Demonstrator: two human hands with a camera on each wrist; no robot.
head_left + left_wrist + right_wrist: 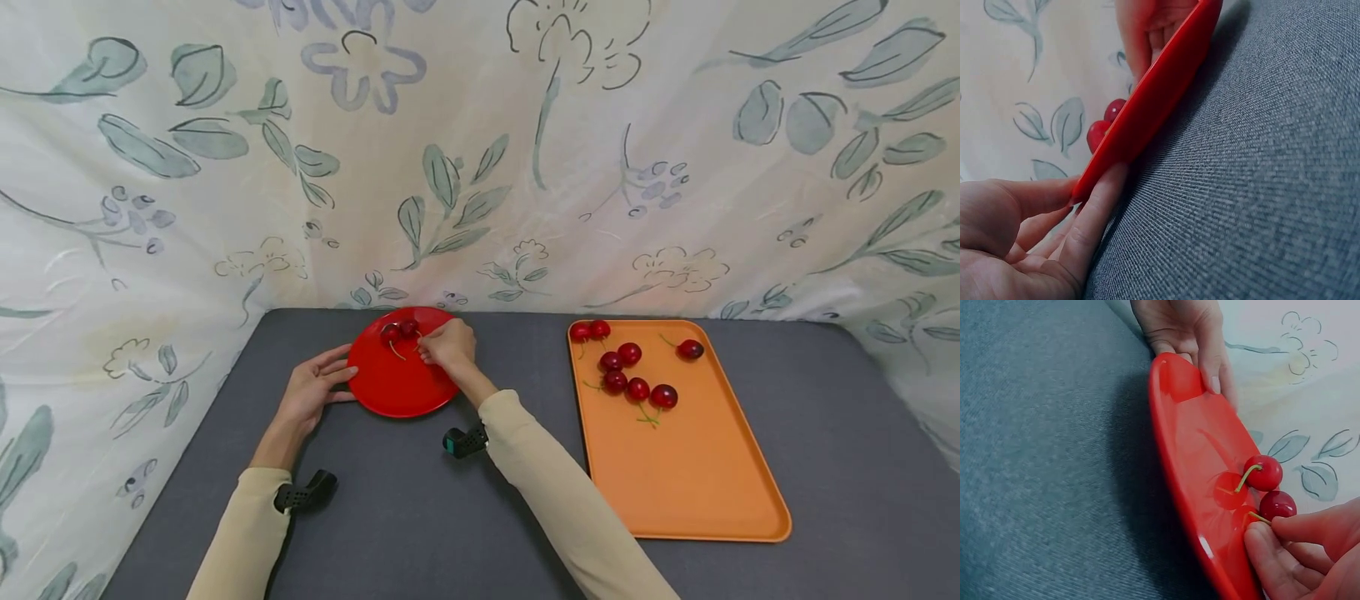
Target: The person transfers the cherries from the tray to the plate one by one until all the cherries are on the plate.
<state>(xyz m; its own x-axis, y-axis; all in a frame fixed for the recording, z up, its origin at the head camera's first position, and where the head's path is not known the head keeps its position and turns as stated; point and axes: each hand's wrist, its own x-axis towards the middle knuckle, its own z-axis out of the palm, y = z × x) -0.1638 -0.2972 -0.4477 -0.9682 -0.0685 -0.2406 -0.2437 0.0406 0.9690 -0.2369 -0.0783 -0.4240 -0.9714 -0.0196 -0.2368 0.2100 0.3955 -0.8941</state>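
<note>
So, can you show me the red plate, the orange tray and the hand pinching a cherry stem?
Red plate [403,385], head view: the bare part nearer the person.
Orange tray [693,479], head view: its bare lower part.
Right hand [452,345], head view: the middle of the hand.

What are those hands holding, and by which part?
The left hand grips the red plate by its rim; the right hand seems to pinch a cherry by its stem.

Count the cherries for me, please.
10 cherries: two on the red plate; eight on the orange tray: a pair in the far-left corner, five clustered just nearer, one apart to the right. The right hand could hide another.
</note>
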